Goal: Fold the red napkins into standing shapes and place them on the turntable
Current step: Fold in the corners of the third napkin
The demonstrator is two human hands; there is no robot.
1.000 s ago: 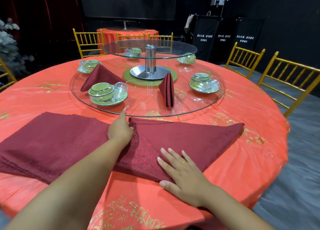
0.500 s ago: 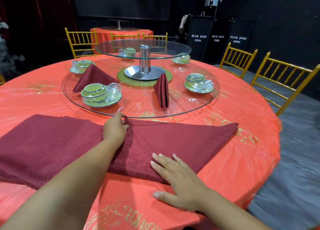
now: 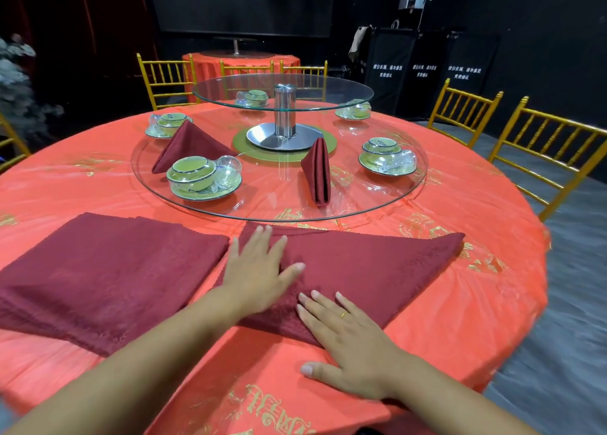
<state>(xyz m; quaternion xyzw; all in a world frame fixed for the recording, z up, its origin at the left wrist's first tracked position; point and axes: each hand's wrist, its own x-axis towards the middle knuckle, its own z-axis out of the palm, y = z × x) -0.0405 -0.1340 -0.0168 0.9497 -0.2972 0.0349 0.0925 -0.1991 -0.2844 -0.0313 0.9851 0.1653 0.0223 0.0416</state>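
Flat on dark-red folded cloth napkin [image 3: 377,264]: left hand [image 3: 259,270], right hand [image 3: 356,341], each grip empty. Probably limp, light; I'd pinch its 3 o'clock corner.

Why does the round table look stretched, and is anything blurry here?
Head view: the wide-angle lens bows the table edge; the gold chairs at right are smeared by motion blur; the room behind is dark; the glass turntable carries pale reflections; the left hand and right hand on the napkin look sharp.
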